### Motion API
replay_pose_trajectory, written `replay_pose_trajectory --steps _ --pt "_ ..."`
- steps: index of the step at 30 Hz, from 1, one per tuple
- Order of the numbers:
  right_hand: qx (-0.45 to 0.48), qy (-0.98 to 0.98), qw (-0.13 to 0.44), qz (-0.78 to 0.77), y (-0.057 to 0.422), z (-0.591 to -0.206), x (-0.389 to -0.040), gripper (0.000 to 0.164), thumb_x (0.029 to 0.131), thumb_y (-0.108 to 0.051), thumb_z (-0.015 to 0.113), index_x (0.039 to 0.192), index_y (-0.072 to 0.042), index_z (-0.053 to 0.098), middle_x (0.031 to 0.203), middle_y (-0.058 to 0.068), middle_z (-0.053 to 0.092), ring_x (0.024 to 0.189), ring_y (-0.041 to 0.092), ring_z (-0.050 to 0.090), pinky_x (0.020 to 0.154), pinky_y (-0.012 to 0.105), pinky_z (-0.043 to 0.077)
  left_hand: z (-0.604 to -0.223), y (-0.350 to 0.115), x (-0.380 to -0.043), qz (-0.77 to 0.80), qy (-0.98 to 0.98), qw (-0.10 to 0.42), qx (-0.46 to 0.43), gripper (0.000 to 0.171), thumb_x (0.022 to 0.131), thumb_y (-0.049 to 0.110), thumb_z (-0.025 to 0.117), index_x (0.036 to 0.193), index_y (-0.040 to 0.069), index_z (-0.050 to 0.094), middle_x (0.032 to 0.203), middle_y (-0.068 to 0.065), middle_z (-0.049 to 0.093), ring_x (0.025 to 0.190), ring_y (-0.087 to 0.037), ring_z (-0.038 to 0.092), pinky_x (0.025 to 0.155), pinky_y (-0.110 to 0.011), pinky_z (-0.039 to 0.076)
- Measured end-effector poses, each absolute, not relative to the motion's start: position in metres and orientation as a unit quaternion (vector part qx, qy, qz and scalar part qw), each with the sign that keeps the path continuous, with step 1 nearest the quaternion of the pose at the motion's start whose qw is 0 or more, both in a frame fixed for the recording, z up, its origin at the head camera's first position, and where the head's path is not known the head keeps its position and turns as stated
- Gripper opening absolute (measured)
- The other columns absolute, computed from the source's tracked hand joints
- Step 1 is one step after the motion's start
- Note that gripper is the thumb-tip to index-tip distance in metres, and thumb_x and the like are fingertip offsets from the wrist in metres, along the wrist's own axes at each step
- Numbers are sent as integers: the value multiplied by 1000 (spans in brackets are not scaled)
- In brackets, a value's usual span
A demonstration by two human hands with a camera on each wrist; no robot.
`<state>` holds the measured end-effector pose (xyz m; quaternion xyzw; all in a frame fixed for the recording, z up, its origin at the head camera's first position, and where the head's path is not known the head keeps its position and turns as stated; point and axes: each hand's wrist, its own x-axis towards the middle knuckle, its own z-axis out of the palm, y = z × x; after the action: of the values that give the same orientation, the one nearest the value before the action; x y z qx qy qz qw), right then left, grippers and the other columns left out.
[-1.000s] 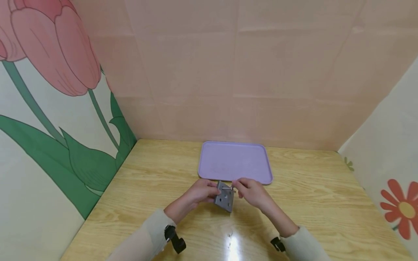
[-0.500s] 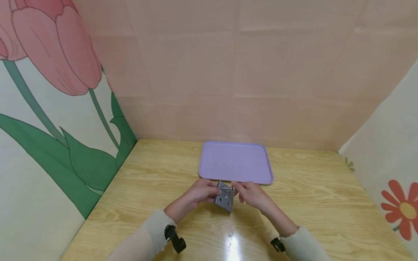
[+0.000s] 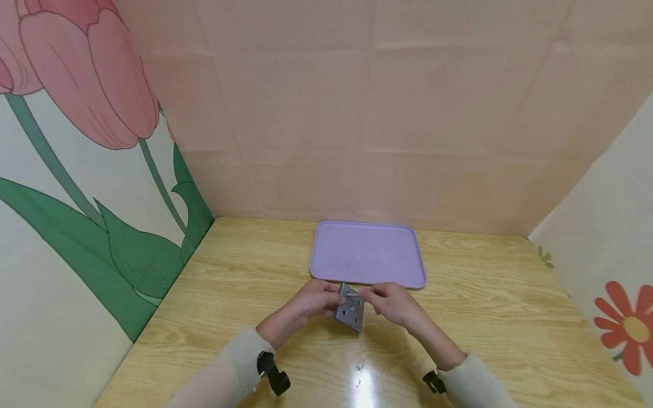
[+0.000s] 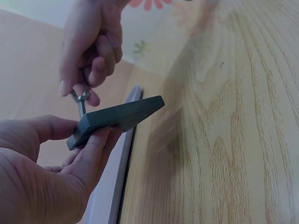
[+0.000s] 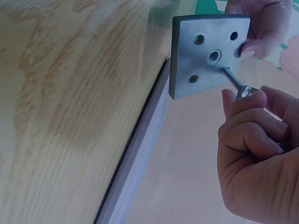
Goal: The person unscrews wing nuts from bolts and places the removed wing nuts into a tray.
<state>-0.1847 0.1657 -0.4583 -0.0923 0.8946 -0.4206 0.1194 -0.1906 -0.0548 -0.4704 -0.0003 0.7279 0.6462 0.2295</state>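
A square grey metal plate (image 5: 205,30) with several round holes is held up above the table, tilted. My left hand (image 3: 318,297) grips it by one edge, the thumb on one face and the fingers on the other, as the left wrist view shows. A metal wing screw (image 5: 233,79) stands out from the plate, its tip at a corner hole; how deep it sits I cannot tell. My right hand (image 3: 393,300) pinches the screw's winged head between thumb and index finger, with the other fingers curled. In the head view those fingers hide most of the head.
A purple tray (image 3: 367,255) lies on the wooden table (image 3: 255,249) just beyond my hands. A peach backdrop (image 3: 357,113) rises behind the table, with flower-printed sheets at both sides. Black straps sit around both sleeves.
My right fingers have shifted slightly left around the wing screw's head and now cover more of it. The left hand and the plate stay almost still.
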Motion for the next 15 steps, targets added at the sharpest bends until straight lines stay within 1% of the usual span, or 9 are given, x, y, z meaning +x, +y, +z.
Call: replay_pose_trajectory --steps 3,7,9,15 --pt "-113 898 102 -413 166 -459 -185 30 98 -38 67 102 -10 75 63 0 56 58 14 51 51 28 39 -471 -56 -191 648 726 229 -2 25 90 2 67 112 -11 67 103 -19 75 89 -21 72 74 -32 62" --pt "-132 896 88 -415 166 -459 -186 27 93 -32 74 110 -11 74 60 -3 53 53 11 46 46 24 34 -470 -56 -191 647 728 228 -2 25 91 3 67 112 -11 67 103 -18 75 89 -21 72 74 -33 62" --pt "-136 894 86 -419 166 -457 -185 29 92 -29 75 113 -10 73 60 -3 52 52 11 42 45 23 32 -470 -57 -190 646 729 228 -2 25 91 3 68 112 -10 67 102 -18 75 88 -21 71 74 -33 62" --pt "-145 889 82 -427 165 -455 -184 25 91 -22 76 113 -11 72 62 -3 54 53 11 43 45 22 32 -469 -56 -190 645 729 228 -1 25 91 4 68 112 -10 67 101 -17 75 87 -20 71 74 -32 62"
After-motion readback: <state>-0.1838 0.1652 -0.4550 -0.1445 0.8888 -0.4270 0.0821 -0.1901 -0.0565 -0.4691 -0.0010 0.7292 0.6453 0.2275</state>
